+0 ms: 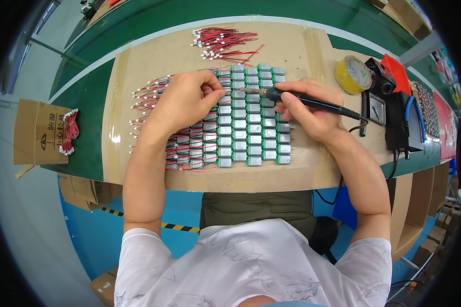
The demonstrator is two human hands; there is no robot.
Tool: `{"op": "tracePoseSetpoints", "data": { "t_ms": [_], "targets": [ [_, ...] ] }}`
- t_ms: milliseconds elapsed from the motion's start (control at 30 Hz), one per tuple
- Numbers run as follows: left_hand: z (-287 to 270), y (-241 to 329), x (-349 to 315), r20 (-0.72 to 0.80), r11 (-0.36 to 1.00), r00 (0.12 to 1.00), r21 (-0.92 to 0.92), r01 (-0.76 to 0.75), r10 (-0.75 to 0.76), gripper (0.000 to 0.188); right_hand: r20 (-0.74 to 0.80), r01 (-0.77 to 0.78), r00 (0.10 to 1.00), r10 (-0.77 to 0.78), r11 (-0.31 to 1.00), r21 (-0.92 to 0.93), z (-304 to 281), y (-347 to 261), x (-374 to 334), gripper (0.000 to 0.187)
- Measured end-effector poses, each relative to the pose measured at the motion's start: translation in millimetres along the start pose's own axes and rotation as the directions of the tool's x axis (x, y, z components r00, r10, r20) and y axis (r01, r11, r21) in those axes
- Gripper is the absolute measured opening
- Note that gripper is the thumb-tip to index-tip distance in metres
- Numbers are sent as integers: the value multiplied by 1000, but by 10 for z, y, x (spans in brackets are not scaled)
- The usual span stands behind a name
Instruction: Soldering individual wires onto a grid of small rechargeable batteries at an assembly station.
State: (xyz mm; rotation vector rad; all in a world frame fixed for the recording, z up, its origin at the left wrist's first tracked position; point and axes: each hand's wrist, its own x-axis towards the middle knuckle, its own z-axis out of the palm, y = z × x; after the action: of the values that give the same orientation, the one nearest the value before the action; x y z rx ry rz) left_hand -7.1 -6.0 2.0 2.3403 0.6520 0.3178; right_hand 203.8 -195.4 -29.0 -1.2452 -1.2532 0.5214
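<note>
Rows of small silver-and-green motors [254, 138] lie close together on a cardboard sheet. Red and black wires [148, 102] with white connectors run leftward from the motors on the left side. Over the upper rows, my left hand [187, 100] has thumb and forefinger pinched together on a thin wire, mostly hidden by the fingertips. My right hand [315, 110] grips the black handle of a soldering iron [343, 110]. The iron's metal tip points left and meets the motors right beside my left fingertips.
A pile of loose red-and-black wires [223, 41] lies beyond the motors. To the right are a yellow tape roll [353, 74], a small tray [376, 108], a black box [398, 123] and blue-handled pliers [416, 115]. The iron's cord hangs over the near edge. A carton [36, 133] stands left.
</note>
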Motion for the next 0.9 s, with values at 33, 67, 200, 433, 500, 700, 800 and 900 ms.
{"op": "tracePoseSetpoints", "data": {
  "t_ms": [33, 67, 200, 433, 500, 700, 800, 900],
  "targets": [
    [-1, 4, 3, 1, 1000, 1000, -9, 7, -7, 15, -6, 3, 1000, -3, 1000, -5, 8, -8, 1, 19],
    [-6, 7, 1, 2, 1000, 1000, -17, 14, -14, 16, -6, 4, 1000, -4, 1000, -3, 13, -10, 1, 19],
    [-52, 70, -10, 6, 1000, 1000, -22, 14, -13, 22, 7, 5, 1000, -4, 1000, -12, -8, -9, 8, 19],
    [-94, 5, -23, 101, 998, 994, -63, -25, 32, 20, 8, 18, 1000, -18, 1000, -1, 5, -13, 10, 19],
    [-89, 12, -12, 96, 997, 994, -58, -42, 48, 17, 13, 13, 1000, -13, 1000, 2, -10, -3, 9, 19],
    [-87, 27, -29, 73, 998, 996, 7, -60, 60, 14, 20, 14, 1000, -13, 1000, -6, 8, -16, 6, 19],
    [-80, 17, -18, 81, 998, 995, 18, -56, 54, 15, 28, 25, 999, -24, 1000, -5, -15, 9, 2, 19],
    [-58, -29, -22, 85, 997, 993, 12, -77, 76, 13, 34, 17, 999, -17, 1000, 2, -15, 10, -4, 18]
  ]
}}
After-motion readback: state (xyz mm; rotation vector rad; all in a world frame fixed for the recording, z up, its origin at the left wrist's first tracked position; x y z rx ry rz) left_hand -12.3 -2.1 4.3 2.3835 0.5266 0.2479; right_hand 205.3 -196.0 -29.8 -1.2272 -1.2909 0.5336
